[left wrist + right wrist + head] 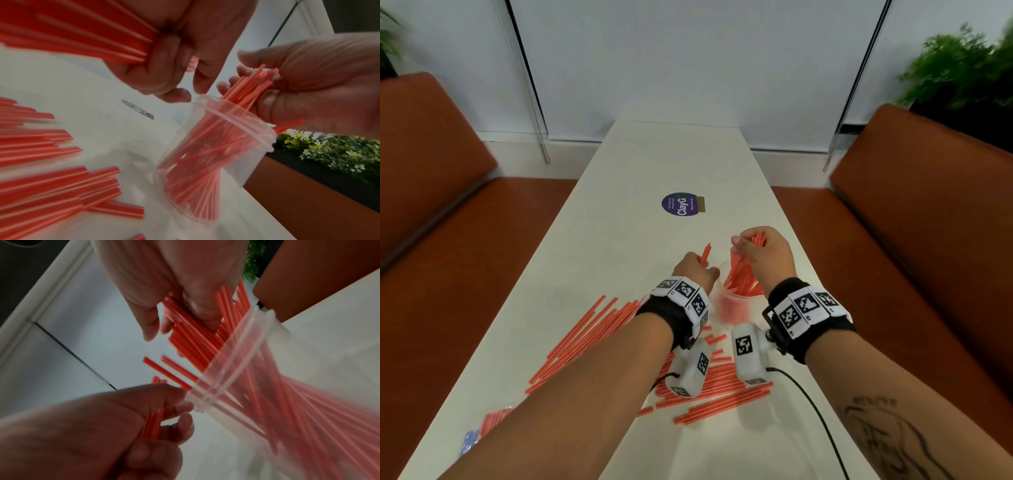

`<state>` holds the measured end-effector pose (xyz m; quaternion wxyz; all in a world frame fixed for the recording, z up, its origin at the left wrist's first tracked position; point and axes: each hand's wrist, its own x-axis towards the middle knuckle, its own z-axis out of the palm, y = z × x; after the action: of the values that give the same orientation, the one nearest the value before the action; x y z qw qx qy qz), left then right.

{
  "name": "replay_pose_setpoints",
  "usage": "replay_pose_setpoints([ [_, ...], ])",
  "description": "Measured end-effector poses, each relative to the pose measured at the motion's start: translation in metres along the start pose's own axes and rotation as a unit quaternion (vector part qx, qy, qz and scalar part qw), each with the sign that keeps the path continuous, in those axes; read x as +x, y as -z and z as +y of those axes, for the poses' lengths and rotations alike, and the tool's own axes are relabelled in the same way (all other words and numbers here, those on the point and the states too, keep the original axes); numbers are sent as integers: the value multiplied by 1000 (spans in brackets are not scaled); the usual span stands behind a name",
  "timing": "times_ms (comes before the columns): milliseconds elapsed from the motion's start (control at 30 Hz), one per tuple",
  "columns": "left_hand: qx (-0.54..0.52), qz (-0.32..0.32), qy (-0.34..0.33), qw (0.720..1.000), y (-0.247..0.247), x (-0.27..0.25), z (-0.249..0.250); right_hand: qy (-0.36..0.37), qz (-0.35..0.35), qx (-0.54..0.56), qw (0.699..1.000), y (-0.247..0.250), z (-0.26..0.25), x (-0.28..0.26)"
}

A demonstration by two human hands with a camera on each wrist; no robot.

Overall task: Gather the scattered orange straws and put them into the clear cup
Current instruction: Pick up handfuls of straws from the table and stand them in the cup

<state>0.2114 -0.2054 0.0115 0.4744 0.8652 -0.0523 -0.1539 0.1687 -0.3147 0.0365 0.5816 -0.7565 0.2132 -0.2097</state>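
The clear cup [734, 305] stands on the white table between my wrists, packed with orange straws [741, 274] that lean and stick out above its rim. My right hand [760, 251] grips the tops of those straws [252, 82] above the cup [216, 154]. My left hand [697, 269] sits just left of the rim and holds a small bundle of straws [705, 255] in curled fingers, seen also in the right wrist view as a short bundle [152, 425] beside the cup [236, 363]. Several loose straws [592, 335] lie scattered under and beside my forearms.
A purple round sticker [681, 204] lies further up the table [671, 154]. Orange benches [431, 205] flank both long sides. A plant [962, 75] stands at the back right. A blue packet [469, 442] lies at the near left edge. Wrist-camera cables [815, 411] trail near my right forearm.
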Motion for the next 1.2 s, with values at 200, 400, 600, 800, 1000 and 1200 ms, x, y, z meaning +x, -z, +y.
replay_pose_setpoints([
  [200, 17, -7, -25, 1000, -5, -11, 5, 108, 10, -169, 980, 19, -14, -3],
  [400, -37, -10, -1, 999, -15, -23, 3, 111, -206, -427, 874, 21, 2, -8],
  [600, -137, 70, -62, 986, -9, -30, 8, 125, -111, -253, 953, 29, 3, -2],
  [800, -299, 80, -191, 932, -3, -36, 52, 123, 35, -115, 985, 40, 3, -5],
  [1000, -100, 155, -188, 965, -24, -9, 38, 115, 44, -101, 987, 39, 27, -18],
  [1200, -20, 91, -128, 987, -40, -10, 6, 64, -18, -130, 989, 35, 45, -24],
])
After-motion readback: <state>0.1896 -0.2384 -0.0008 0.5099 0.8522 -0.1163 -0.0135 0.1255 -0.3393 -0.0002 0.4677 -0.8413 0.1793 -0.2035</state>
